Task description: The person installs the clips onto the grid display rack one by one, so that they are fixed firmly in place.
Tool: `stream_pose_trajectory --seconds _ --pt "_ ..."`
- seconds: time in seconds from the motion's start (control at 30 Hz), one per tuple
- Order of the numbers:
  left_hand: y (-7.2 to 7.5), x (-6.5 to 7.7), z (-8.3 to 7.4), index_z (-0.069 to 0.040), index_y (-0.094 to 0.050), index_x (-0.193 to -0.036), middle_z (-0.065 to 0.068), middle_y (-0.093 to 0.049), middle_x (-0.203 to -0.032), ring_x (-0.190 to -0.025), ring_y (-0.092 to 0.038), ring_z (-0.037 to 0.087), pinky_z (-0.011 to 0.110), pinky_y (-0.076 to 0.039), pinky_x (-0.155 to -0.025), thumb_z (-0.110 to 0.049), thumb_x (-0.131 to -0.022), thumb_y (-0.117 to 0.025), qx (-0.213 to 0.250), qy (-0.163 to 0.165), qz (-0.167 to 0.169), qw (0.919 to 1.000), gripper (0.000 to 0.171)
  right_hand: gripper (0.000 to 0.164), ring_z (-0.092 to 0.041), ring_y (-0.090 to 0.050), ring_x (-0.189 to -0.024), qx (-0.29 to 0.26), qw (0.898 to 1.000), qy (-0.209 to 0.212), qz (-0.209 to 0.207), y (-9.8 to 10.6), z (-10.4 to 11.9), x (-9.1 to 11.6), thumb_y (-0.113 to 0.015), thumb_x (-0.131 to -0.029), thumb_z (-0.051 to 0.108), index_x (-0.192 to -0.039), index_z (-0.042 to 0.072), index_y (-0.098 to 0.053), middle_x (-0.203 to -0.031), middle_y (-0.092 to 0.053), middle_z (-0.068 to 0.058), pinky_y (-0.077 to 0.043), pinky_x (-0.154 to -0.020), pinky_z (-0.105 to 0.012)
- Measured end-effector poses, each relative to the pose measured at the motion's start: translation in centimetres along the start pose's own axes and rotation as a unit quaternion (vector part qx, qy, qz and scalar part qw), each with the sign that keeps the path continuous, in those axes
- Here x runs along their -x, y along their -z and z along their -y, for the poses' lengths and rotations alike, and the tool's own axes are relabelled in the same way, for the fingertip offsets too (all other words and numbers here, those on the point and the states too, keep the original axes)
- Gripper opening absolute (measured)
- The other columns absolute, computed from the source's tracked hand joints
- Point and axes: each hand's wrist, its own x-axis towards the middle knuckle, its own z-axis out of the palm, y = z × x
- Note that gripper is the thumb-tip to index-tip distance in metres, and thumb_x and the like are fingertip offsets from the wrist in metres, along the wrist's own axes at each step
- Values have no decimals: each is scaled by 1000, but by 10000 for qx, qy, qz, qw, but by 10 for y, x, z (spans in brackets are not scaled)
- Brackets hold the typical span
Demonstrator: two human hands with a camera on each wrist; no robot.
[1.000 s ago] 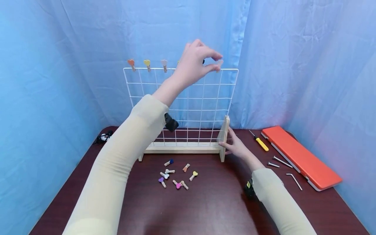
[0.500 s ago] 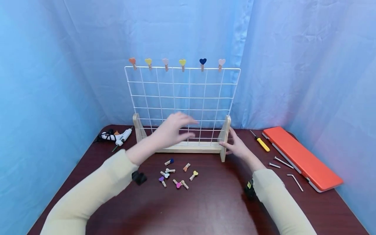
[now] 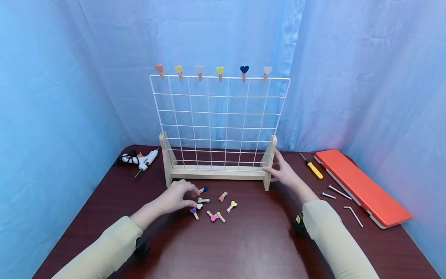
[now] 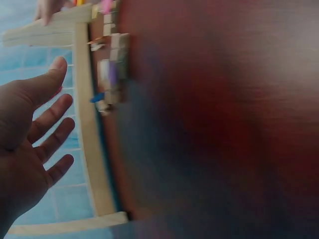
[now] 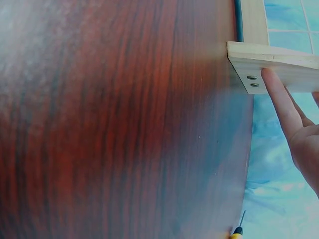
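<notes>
A white wire grid (image 3: 217,112) stands upright in a wooden stand (image 3: 217,174). Several heart-topped mini clothespins are clipped along its top wire, among them a navy one (image 3: 244,71). More lie loose on the table, including a purple-heart clothespin (image 3: 194,212) and a yellow-heart clothespin (image 3: 232,206). My left hand (image 3: 175,197) hovers at the left of the loose clothespins, thumb and fingers apart and holding nothing. Around the stand's right side panel (image 5: 289,69), my right hand (image 3: 286,176) keeps hold, its thumb across the front edge; some fingers are hidden behind the panel.
At the back left lies a white glue gun (image 3: 144,159). To the right are a yellow-handled screwdriver (image 3: 315,170), bolts (image 3: 339,192), a hex key (image 3: 354,217) and a long red case (image 3: 362,188). Blue curtains (image 3: 348,77) surround the table.
My left hand has let go of the pale pink clothespin, left clipped at the grid's top right, and come down to the loose clothespins. My right hand has stayed at the side panel.
</notes>
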Motion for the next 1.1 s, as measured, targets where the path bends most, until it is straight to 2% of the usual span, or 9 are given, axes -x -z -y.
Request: stream_pose_trajectory --seconds 0.17,0.37,0.47,0.67,0.8,0.9,1.1 --pt "-15 12 0 -21 -63 -76 -18 -55 -64 -71 -45 9 31 -31 -69 -33 -68 -75 -56 355 -4 9994 19 81 -44 -33 -120 -124 9999 -30 49 -1 8 3 -61 -85 22 -141 39 -4 -140 -20 -17 -52 -60 -45" --pt "-23 18 -4 -24 -60 -66 -19 -51 -59 -68 -43 7 29 -29 -63 -34 -66 -76 -101 699 -129 9974 19 81 -44 -33 -120 -144 9998 -28 119 -4 22 11 -58 -87 17 -143 32 -1 -143 -16 -18 -51 -63 -48" --pt "-24 18 -3 -24 -60 -64 -17 -52 -59 -69 -45 10 29 -29 -62 -33 -66 -76 2 719 -117 9973 19 80 -45 -33 -120 -148 9998 -11 112 -4 25 12 -58 -87 17 -143 32 -2 -143 -15 -18 -50 -64 -50" --pt "-24 16 2 -23 -58 -67 -17 -55 -61 -69 -47 10 26 -33 -64 -29 -68 -75 337 547 -43 9979 18 80 -45 -32 -120 -154 9999 25 45 -2 23 11 -59 -86 16 -141 36 -5 -142 -17 -18 -51 -62 -47" --pt "-19 15 2 -20 -56 -69 -14 -55 -62 -61 -49 5 19 -39 -57 -23 -73 -73 931 545 170 9940 17 80 -44 -34 -120 -149 9999 -21 78 -2 23 11 -60 -86 20 -141 38 -5 -142 -18 -16 -52 -61 -44" --pt "-13 12 -3 -20 -55 -72 -14 -55 -63 -58 -49 2 18 -40 -53 -21 -76 -70 1225 597 255 9903 16 81 -44 -35 -119 -154 9998 -27 108 -3 24 11 -60 -85 21 -142 35 -4 -143 -18 -17 -52 -61 -46" --pt "9 -3 -23 -17 -57 -81 -13 -59 -66 -61 -53 2 20 -42 -54 -18 -77 -69 1192 377 -178 9920 13 80 -43 -36 -119 -142 9999 -19 85 -3 27 14 -59 -86 18 -143 31 -4 -142 -18 -17 -51 -63 -48"
